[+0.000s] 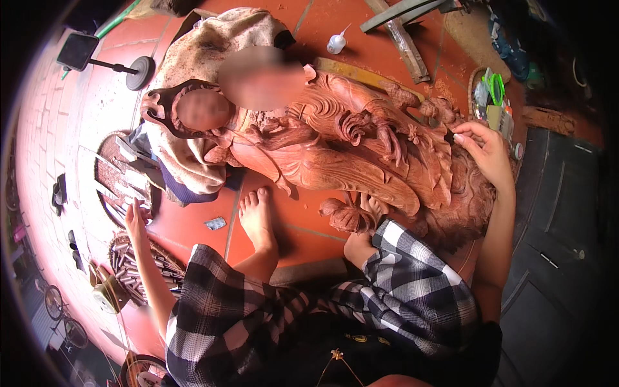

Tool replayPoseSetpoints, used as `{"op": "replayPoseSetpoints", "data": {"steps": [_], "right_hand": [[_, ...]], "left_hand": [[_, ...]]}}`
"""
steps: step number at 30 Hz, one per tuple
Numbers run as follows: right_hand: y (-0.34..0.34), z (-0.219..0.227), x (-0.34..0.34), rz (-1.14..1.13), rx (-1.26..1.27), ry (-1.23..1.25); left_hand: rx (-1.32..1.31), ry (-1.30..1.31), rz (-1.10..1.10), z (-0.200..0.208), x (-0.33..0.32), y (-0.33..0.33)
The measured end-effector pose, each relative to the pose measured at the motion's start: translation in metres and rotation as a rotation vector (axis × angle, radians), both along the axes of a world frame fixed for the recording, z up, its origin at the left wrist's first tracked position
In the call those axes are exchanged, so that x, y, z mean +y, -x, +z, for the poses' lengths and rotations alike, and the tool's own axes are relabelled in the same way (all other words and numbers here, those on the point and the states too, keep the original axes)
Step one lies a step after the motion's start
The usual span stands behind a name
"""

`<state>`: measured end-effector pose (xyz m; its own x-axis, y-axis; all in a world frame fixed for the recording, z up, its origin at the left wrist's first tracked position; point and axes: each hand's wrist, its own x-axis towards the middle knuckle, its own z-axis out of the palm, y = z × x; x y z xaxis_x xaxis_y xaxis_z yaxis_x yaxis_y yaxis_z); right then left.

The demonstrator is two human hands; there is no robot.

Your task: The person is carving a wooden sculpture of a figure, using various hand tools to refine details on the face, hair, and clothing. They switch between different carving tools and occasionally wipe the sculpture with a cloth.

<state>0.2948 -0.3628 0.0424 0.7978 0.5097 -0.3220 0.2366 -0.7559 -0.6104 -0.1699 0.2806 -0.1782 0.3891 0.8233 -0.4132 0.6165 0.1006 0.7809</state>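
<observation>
A large reddish-brown carved wooden statue [348,161] lies across the floor in front of me, with flowing robes and flower shapes cut into it. Its upper end, at the left, rests on a pale speckled cloth bundle [193,55]. At the statue's right end, my right hand [483,149] is pinched round a small dark piece [449,137] against the carving. On the far left, my left hand [136,224] reaches to the edge of a round tray [100,171] with pale strips and blade-like pieces. Its fingers are drawn together; glare hides what they hold.
A basket of chisel-like metal tools [138,267] stands beside my left forearm. Behind the statue are a small white squeeze bottle [336,43] and wooden bars [406,48]. Green-handled scissors [496,88] sit in a basket at right, near a dark panel [548,238]. My bare feet flank a carved flower [348,215].
</observation>
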Motion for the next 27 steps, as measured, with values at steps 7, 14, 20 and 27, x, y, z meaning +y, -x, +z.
{"op": "replayPoseSetpoints", "data": {"steps": [7, 14, 20, 27], "right_hand": [[0.009, 0.040, -0.035, 0.021, -0.218, 0.014], [-0.008, 0.001, -0.142, -0.077, -0.416, 0.286], [0.007, -0.011, -0.179, -0.109, -0.274, 0.360], [0.001, -0.020, -0.169, -0.018, -0.232, 0.351]], "left_hand": [[0.193, -0.033, -0.414, 0.098, -0.105, -0.029], [0.436, 0.215, -0.805, 0.133, -0.154, -0.128], [0.672, 0.491, -0.875, 0.060, -0.186, -0.109], [0.749, 0.655, -0.704, 0.046, -0.221, -0.059]]}}
